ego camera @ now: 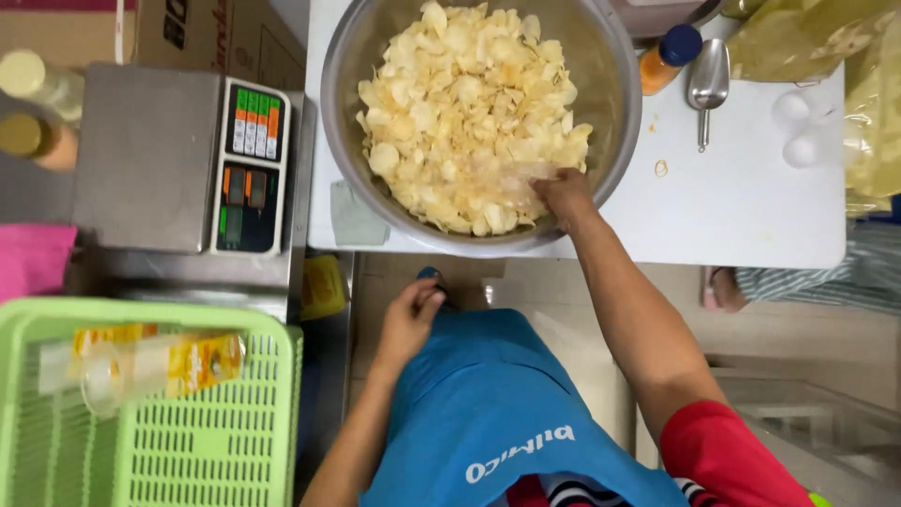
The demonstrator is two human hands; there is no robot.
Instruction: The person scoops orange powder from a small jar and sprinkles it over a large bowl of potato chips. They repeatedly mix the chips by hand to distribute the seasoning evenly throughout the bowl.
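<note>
Here the right hand (563, 195) is closed around pale yellow potato chips (469, 103) inside the big round steel bowl (340, 94); the left hand (408, 321), fingers curled together, rests on the blue apron (488, 394). The grey digital scale (178, 160) stands near.

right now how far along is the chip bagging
Done: one filled packet already lies in the green basket. In hand: the right hand is in the chips in the steel bowl; the left hand rests at the blue apron. Left: the bowl is heaped, and the scale platform is bare.
</note>
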